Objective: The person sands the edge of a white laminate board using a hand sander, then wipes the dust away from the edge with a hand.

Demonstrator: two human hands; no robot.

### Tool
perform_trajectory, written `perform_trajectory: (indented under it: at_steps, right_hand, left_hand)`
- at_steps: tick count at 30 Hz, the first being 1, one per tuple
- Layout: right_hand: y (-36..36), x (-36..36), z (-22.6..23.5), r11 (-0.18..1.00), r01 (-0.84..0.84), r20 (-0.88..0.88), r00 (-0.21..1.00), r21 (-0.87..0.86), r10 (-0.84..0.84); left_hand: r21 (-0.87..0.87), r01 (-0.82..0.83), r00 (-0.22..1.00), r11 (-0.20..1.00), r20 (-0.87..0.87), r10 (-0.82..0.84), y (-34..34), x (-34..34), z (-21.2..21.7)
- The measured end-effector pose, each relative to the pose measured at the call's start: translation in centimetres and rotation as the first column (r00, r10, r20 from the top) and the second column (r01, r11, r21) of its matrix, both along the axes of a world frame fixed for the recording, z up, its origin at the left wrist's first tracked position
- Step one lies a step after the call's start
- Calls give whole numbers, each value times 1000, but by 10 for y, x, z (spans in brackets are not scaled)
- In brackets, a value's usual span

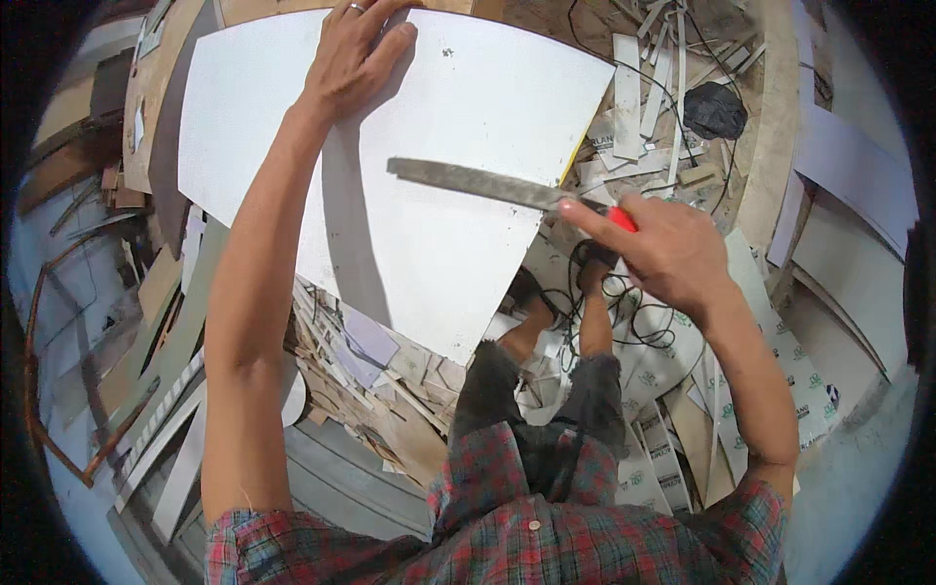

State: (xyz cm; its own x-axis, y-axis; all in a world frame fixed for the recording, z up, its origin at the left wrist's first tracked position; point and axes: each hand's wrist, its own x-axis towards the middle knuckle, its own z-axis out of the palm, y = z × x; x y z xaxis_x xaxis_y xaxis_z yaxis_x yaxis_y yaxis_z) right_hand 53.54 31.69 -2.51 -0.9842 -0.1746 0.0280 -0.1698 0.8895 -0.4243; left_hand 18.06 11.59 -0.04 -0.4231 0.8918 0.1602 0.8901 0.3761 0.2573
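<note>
A large white board spreads in front of me, its lower end narrowing to a corner near my knees. My left hand grips the board's far edge, its thumb on the white face and its fingertips partly cut off by the picture's top. In my right hand is a flat grey metal file with a red handle, its blade pointing left over the white surface. The index finger lies along the handle end of the file. Whether the blade touches the board cannot be made out. A thin yellow strip shows on the board's right edge.
Scrap strips and a black bundle lie at the far right. Black cables coil around my feet. Offcuts pile up below the board, and long panels lean at the left. A rusty metal frame stands beyond them.
</note>
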Motion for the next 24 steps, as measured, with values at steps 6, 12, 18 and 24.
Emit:
perform_trajectory:
  at_steps: [6,12,18,24]
  right_hand:
    - [17,50,38,997,19,197,980,73,-33]
    - [18,-8,8,998,21,-29,999,56,-20]
    - [43,25,18,983,-51,286,958,176,-2]
    - [58,-18,-12,991,-58,-39,997,121,63]
  left_hand:
    - [-75,-123,983,990,131,132,7,9,12]
    - [-29,35,999,999,-13,-35,-2,-9,-6]
    - [-43,-4,999,999,-34,2,-9,-17,-18]
    - [-44,-22,999,999,24,23,-4,-11,-9]
